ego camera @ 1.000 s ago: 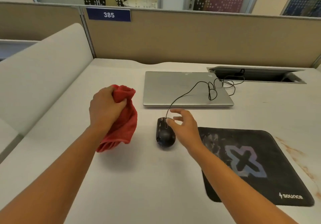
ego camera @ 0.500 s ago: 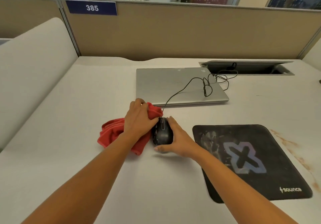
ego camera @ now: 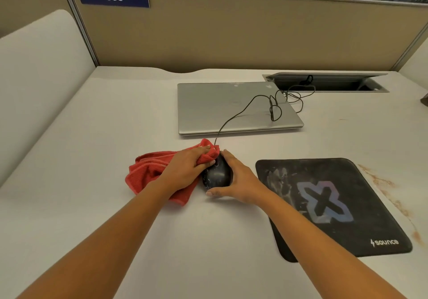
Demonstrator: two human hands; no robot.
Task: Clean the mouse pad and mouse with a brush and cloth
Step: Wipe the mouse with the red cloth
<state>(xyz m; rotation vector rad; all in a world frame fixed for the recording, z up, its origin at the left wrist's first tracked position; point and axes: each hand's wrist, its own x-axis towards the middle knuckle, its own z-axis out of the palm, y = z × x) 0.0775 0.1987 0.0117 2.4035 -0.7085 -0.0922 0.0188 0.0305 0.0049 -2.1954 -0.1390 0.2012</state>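
Pressing a bunched red cloth [ego camera: 148,171] against the black corded mouse [ego camera: 217,175], my left grip [ego camera: 185,171] clutches it; my right grip [ego camera: 240,180] cups the mouse on the white desk [ego camera: 115,124], beside the smudged black mouse pad [ego camera: 347,182].

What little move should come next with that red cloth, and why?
Probably draw the red cloth back over the mouse: the left hand holds it bunched at the front only, the right hand grips the mouse, and its top looks smudged.

Left grip [ego camera: 185,170] curled tight, right grip [ego camera: 240,181] cupped, side by side
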